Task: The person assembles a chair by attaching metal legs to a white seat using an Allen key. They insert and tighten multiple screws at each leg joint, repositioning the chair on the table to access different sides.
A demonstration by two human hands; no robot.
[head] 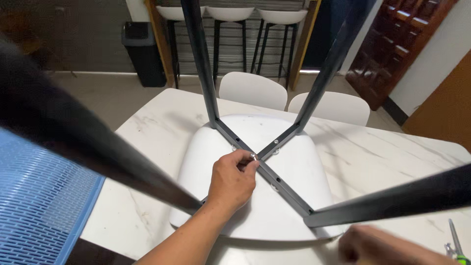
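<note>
At the near edge of the worktop (147,122), toward its right corner, the right hand (378,248) lies low and blurred just beneath the end of a black chair leg (392,198); I cannot tell whether it is closed around anything. Just beside it, at the very corner, a green-handled tool (455,248) lies on the marble.

Further in, the left hand (230,181) rests on the underside of a white chair seat (289,196) lying upside down near the middle of the worktop. Its thumb and fingers are pinched narrow on a small silver screw (253,156) at the centre of the black cross frame (274,179), where the two bars meet. Four black legs rise from the frame toward the camera.

The step in hand looks like fastening work at the frame's central joint, the screw being turned or seated by fingertip. Other holes along the bars and small fixings beside them suggest more points to attend to. The next move probably calls for keeping the screw straight in its hole and steadying the frame so the bars do not shift.

Beyond the far edge stand two white chairs (252,88), then three bar stools (230,14) and a dark bin (142,49).
</note>
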